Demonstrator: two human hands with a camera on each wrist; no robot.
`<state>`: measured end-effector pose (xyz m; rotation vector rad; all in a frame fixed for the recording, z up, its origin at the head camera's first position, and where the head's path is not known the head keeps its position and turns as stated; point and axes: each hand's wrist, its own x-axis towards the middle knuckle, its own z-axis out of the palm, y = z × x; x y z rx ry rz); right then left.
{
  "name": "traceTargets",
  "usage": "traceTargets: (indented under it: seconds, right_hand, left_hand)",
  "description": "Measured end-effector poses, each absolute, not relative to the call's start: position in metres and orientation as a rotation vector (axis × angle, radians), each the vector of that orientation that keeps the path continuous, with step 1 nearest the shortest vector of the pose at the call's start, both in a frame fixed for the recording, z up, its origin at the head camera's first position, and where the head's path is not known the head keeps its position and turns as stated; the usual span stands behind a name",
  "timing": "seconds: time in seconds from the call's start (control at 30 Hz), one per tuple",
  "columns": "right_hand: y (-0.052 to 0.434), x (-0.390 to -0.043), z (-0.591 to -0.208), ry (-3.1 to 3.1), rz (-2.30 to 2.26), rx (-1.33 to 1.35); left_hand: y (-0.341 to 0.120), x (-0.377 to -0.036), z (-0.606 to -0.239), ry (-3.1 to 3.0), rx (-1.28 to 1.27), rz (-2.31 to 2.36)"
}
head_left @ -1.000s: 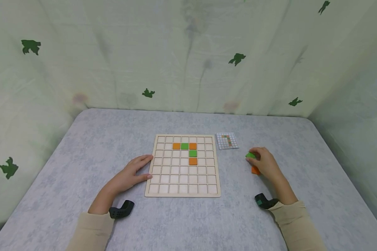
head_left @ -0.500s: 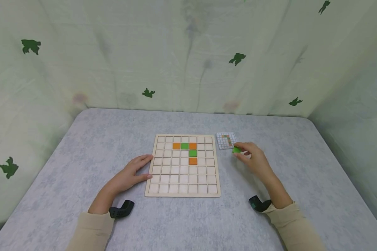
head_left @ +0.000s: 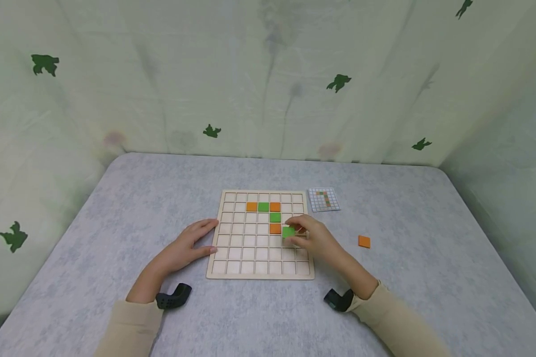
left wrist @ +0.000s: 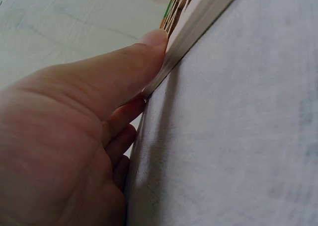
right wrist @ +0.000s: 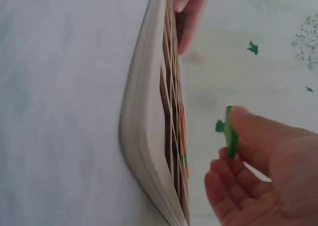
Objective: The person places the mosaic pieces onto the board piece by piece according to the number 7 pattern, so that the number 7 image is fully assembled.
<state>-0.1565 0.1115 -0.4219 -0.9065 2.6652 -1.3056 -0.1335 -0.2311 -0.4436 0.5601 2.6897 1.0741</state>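
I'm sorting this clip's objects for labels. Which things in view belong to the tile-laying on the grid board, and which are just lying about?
In use:
- green tile, pinched by the right hand
- wooden grid board, steadied by the left hand
- placed orange and green tiles
- pattern card
- spare orange tile

Lying about:
- grey table cover
- green backdrop

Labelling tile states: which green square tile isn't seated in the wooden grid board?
The green square tile pinched in the right hand, held above the wooden grid board. The other two green tiles lie flat in cells among the orange ones.
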Motion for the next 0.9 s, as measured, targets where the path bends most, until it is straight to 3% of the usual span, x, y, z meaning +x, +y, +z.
traceTargets:
  seconds: [0.37, 0.9]
  right_hand:
    - [0.091, -0.159, -0.447, 2.651, -1.274, -0.953]
    - [0.088, -0.152, -0.436, 2.635, -1.243, -0.847]
  left_hand:
    - [-0.23, -0.133, -0.442, 2.692, 0.547, 1.073]
    - [-0.23, -0.133, -0.441, 2.683, 0.556, 1.091]
